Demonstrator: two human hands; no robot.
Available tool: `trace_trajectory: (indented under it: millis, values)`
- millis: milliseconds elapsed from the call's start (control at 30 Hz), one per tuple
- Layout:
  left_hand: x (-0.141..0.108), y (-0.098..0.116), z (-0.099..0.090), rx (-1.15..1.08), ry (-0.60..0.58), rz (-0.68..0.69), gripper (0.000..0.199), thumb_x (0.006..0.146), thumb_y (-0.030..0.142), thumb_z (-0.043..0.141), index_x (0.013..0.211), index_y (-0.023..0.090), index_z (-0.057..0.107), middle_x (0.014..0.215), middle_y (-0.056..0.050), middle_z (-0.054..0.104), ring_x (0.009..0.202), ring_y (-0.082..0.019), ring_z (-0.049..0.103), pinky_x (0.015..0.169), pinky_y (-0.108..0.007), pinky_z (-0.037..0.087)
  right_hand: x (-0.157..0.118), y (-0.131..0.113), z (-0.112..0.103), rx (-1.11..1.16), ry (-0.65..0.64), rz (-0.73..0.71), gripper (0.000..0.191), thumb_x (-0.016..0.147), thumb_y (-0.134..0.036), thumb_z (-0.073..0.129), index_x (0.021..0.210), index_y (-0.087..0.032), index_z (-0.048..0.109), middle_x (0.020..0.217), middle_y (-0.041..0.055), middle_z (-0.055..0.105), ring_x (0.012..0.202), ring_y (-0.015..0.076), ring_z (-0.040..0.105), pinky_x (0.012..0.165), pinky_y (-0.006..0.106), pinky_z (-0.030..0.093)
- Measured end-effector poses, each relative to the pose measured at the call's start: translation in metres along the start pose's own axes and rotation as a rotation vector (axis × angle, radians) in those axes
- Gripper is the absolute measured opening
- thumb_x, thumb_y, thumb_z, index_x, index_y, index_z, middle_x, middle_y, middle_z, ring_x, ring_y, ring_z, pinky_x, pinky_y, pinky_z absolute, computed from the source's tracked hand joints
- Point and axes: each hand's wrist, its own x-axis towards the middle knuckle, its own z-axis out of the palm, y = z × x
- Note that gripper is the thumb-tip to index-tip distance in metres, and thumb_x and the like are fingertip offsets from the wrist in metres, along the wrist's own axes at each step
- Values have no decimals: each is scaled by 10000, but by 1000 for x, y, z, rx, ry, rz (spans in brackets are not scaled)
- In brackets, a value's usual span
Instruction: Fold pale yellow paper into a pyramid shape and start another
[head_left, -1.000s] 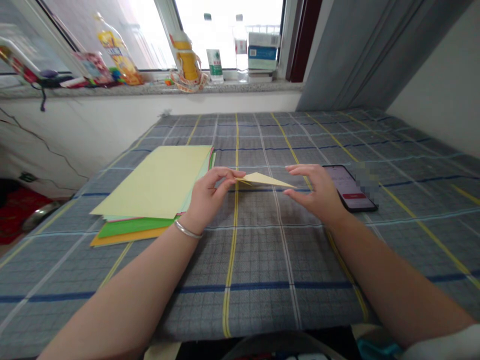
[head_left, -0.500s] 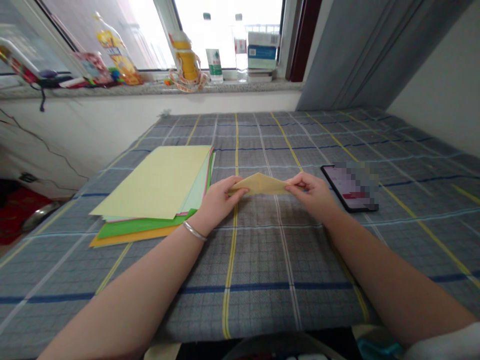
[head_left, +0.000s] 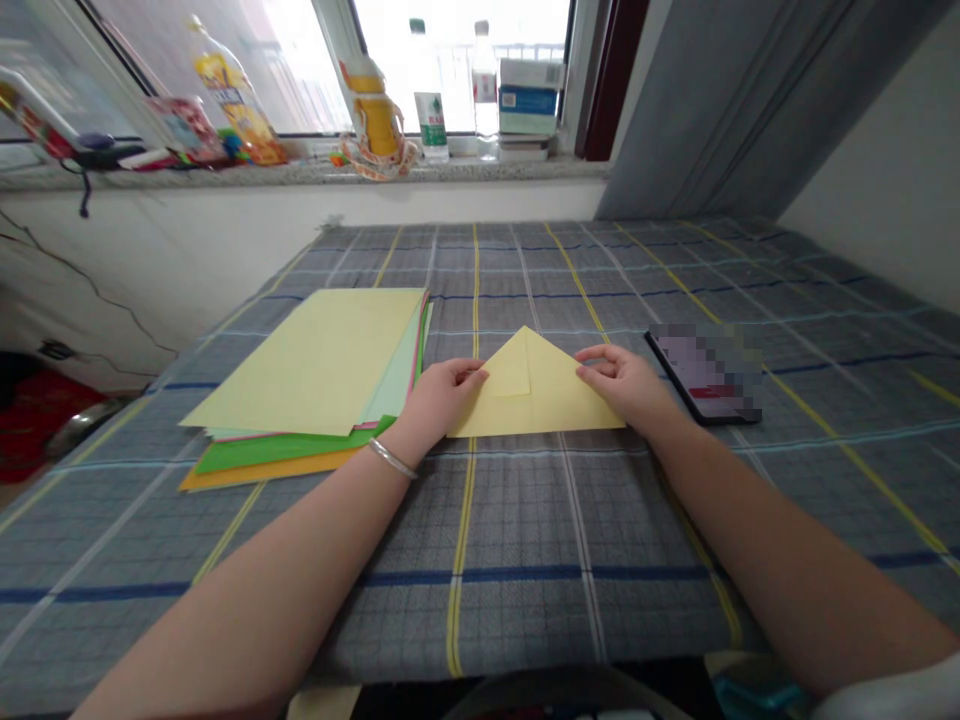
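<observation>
A folded sheet of pale yellow paper [head_left: 544, 395] lies flat on the checked cloth as a wide triangle, its tip pointing away from me. A smaller folded flap [head_left: 511, 366] sits on its left half. My left hand [head_left: 444, 400] rests on the paper's left slope, fingertips pressing down. My right hand [head_left: 622, 385] touches the right slope from the other side. Neither hand grips the sheet. A silver bangle [head_left: 391, 458] circles my left wrist.
Left of the paper lies a stack of coloured paper sheets [head_left: 300, 365]. A phone [head_left: 701, 375] with a pixelated screen lies to the right. Behind the blue-grey checked cloth [head_left: 517, 600], bottles [head_left: 427, 90] stand on the window sill.
The paper was held up between my fingers as a narrow fold. It now lies flat on the cloth as a wide triangle, with both hands lowered onto it.
</observation>
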Motion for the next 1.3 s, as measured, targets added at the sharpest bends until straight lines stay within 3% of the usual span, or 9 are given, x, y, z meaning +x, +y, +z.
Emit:
trace_trajectory:
  millis: [200, 467, 667, 1033, 1167, 1300]
  values:
    - [-1, -3, 0, 181, -94, 50, 380, 887, 322, 517, 1228, 230, 656, 758, -1, 693, 650, -157, 600, 589, -255, 414, 4, 6, -7, -216, -107, 15, 172, 777, -281, 630, 934, -211, 630, 703, 17, 700, 618, 167, 636, 502, 256, 421]
    - [-6, 2, 0, 261, -132, 93, 376, 906, 324, 474, 1222, 231, 656, 730, -2, 670, 660, -164, 600, 609, -266, 421, 5, 11, -11, -452, -161, -75, 216, 804, -311, 588, 970, -190, 652, 631, -13, 597, 552, 136, 539, 486, 258, 356]
    - [-11, 3, 4, 439, -78, 237, 359, 898, 312, 494, 1193, 200, 666, 1017, -74, 694, 924, -225, 637, 801, -325, 471, 6, 12, -14, -638, -96, -168, 170, 758, -311, 657, 879, -199, 701, 737, 17, 640, 659, 153, 567, 573, 275, 402]
    - [-7, 0, 2, 367, -118, 98, 337, 882, 364, 522, 1161, 263, 680, 882, -12, 693, 792, -190, 634, 661, -293, 464, 8, 14, -16, -582, -72, -122, 168, 758, -267, 659, 901, -187, 698, 742, 14, 653, 657, 149, 584, 566, 268, 420]
    - [-11, 1, 4, 491, -38, 293, 345, 876, 342, 543, 1168, 216, 677, 1039, -70, 650, 953, -230, 611, 861, -361, 490, 5, 10, -13, -748, -57, -315, 184, 777, -209, 624, 933, -204, 721, 877, 39, 707, 760, 182, 621, 685, 319, 479]
    - [-14, 1, 11, 543, -38, 570, 348, 912, 299, 526, 1219, 185, 641, 1199, -105, 622, 1098, -256, 562, 1008, -437, 441, 1, 9, -2, -777, -181, -625, 251, 852, -207, 567, 1046, -236, 723, 1161, 53, 705, 1094, 230, 617, 985, 425, 452]
